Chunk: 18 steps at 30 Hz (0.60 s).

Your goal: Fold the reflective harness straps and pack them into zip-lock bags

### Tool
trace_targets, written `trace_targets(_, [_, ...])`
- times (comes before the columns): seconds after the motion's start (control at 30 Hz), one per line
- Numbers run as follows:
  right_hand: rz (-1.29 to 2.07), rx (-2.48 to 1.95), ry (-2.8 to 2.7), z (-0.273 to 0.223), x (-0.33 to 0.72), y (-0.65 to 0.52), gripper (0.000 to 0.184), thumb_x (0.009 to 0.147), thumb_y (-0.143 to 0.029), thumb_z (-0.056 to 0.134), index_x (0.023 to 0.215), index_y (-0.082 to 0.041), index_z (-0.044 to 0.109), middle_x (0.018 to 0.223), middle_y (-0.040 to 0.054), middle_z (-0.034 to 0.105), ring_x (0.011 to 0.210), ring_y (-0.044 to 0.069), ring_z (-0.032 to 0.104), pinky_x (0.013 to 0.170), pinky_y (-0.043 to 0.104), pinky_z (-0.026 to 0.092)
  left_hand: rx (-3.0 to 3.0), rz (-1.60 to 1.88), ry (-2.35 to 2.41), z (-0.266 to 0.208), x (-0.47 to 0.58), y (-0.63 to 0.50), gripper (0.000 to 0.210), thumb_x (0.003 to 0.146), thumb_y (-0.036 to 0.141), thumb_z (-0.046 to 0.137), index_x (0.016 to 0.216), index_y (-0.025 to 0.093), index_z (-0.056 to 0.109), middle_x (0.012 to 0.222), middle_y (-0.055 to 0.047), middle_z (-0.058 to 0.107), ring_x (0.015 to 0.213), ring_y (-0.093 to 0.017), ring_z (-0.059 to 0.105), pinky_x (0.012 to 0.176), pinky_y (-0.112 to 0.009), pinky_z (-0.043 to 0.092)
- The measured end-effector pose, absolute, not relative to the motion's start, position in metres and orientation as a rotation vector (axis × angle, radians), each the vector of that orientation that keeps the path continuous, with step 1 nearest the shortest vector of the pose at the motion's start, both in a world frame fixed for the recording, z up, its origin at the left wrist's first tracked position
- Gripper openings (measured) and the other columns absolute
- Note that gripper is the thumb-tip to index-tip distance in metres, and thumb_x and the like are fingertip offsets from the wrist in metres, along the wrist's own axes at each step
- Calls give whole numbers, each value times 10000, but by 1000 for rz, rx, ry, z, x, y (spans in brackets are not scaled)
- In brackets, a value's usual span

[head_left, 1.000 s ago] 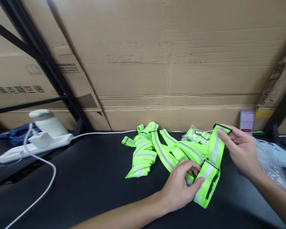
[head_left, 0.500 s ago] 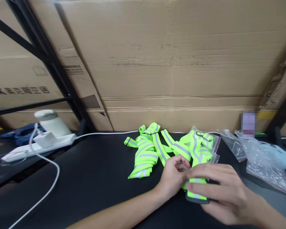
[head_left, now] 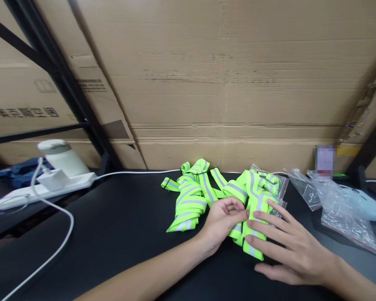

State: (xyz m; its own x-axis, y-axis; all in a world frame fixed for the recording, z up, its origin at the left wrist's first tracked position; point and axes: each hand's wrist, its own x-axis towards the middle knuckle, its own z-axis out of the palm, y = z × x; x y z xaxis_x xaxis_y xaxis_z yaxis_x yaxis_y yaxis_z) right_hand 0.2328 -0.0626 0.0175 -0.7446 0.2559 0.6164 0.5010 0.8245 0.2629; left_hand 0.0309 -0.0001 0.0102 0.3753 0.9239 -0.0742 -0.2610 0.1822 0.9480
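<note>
A bundle of neon-green reflective straps [head_left: 253, 246] with grey stripes lies on the black table in front of me. My left hand [head_left: 227, 215] is closed at the bundle's left edge, thumb and fingers pinching the strap there. Over the bundle's right side, my right hand [head_left: 288, 242] rests with fingers spread and nearly straight, their tips touching the strap. Left of my hands sits a second heap of the same green strap [head_left: 191, 205], folded in zigzag layers. Loose strap bands stretch between the two heaps.
Clear zip bags [head_left: 347, 217] and a light blue item [head_left: 369, 205] lie at the right. To the left are a white power strip [head_left: 81, 182], a white bottle [head_left: 64, 156] and a trailing white cable [head_left: 70, 225]. A cardboard wall [head_left: 222, 96] stands behind, beside black metal framing [head_left: 72, 92].
My right hand has opened from its grip on the strap and its fingers now lie spread over it. The dark buckle at the strap's near end no longer shows. The view has shifted slightly.
</note>
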Motion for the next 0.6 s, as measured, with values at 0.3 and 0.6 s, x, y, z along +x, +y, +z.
trace_targets(0.3, [-831, -473, -2312, 21, 235, -44, 292, 1034, -114, 465, 1147, -179, 726, 1132, 90, 787, 1144, 208, 691, 1066, 399, 508, 1060, 835, 754, 10, 26, 4, 370, 494, 253, 962, 707, 124, 689, 667, 9, 639, 647, -94, 547, 648, -202, 398])
trace_targets(0.6, [-483, -502, -2434, 50, 227, -41, 271, 1018, -93, 479, 1198, -124, 679, 1072, 120, 757, 1062, 221, 673, 954, 404, 547, 1338, 756, 660, 18, 19, 10, 243, 779, 367, 764, 888, 165, 682, 791, -4, 646, 740, -144, 577, 707, -246, 421])
